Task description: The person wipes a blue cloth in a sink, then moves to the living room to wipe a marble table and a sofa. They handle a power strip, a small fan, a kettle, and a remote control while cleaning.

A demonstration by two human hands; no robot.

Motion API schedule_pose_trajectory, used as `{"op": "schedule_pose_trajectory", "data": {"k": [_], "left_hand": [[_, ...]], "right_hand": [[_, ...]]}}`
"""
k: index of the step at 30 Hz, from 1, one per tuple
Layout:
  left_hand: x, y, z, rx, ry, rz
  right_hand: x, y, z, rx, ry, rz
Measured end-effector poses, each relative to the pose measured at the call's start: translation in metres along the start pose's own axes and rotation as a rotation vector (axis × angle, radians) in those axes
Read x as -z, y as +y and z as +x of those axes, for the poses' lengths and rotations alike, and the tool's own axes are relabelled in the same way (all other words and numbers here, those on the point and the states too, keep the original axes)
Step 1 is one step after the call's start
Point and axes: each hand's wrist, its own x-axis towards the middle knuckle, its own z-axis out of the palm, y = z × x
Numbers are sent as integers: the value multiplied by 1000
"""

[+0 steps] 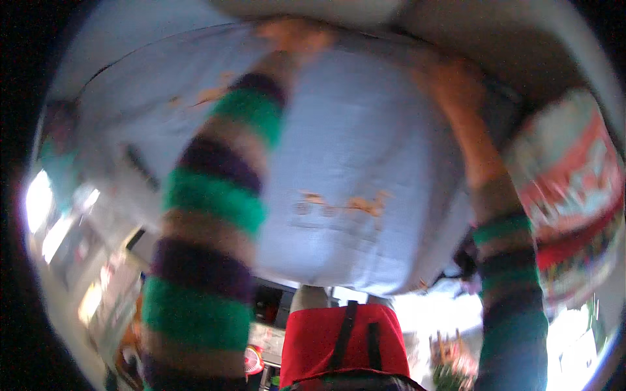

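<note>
A light blue cloth (342, 137) with orange printed horse-and-carriage figures spreads before me. At its dark far edge is my left hand (295, 35), blurred, with the fingers hard to make out. My right hand (455, 85) is over the cloth's far right side, near the dark edge, and also smeared by motion. Whether either hand grips the cloth cannot be told. Both forearms wear sleeves striped green, dark purple and beige; the left sleeve (210, 195) hides part of the cloth.
To the right of my right forearm stands a large plastic-looking package (572, 190), red and pale, bearing writing. Below the cloth is red fabric (342, 337) with black straps. A small red-rimmed round object (253, 360) shows at lower left of it. A dark narrow object (141, 166) lies left.
</note>
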Motion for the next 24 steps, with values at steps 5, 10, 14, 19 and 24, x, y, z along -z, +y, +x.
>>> {"op": "schedule_pose_trajectory", "data": {"k": [5, 10, 14, 19, 24], "left_hand": [[53, 95, -36, -108, -299, 1], [51, 121, -47, 196, -23, -304], [80, 151, -28, 59, -90, -63], [73, 108, -90, -56, 22, -123], [118, 230, -294, -307, -312, -572]], "right_hand": [[-55, 69, -46, 147, 499, 152], [-47, 23, -19, -106, 185, 61], [-67, 63, 9, 225, 389, -367], [-65, 4, -82, 409, 561, 702], [92, 83, -184, 559, 676, 414]]}}
